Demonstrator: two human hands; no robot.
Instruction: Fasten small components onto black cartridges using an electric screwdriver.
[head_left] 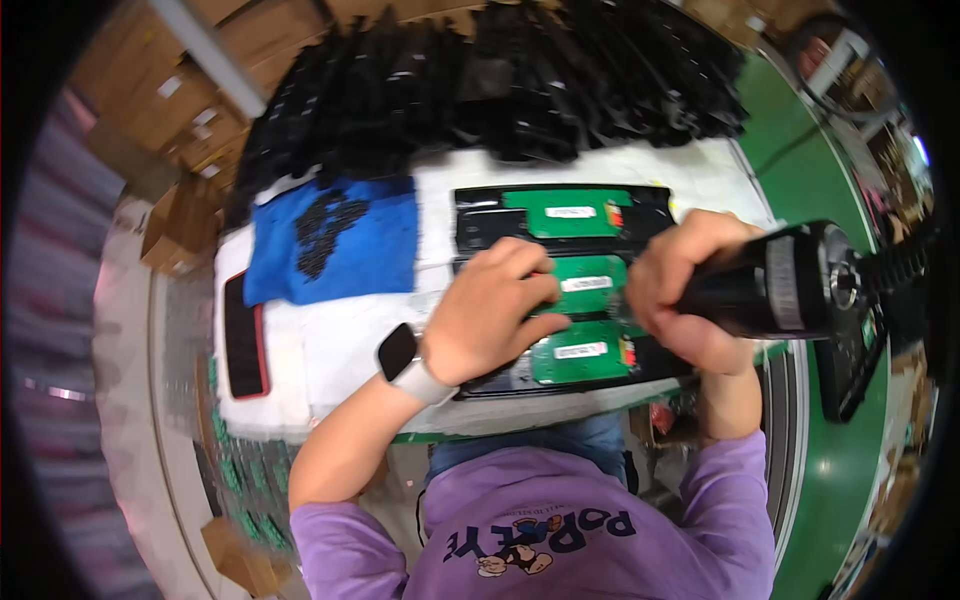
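Tool (765, 285), right of centre, sits clamped in your right hand (690, 290), likely for steady control; your left hand (495, 310) lies over the mid-frame boards (580, 354), perhaps bracing them, its grip impossible to tell.

"What's carrying it all?"

"A white-topped table (345, 345)."

"And along its far side?"

"A crowded row of long black parts (480, 85), packed side by side."

"Nearer in, on the left?"

"A spread blue cloth (380, 245), and a dark phone (246, 340) with a red edge, just beside the cloth's near left corner."

"What about the middle?"

"3 black housings (490, 218), right of the cloth, lined up from far to near."
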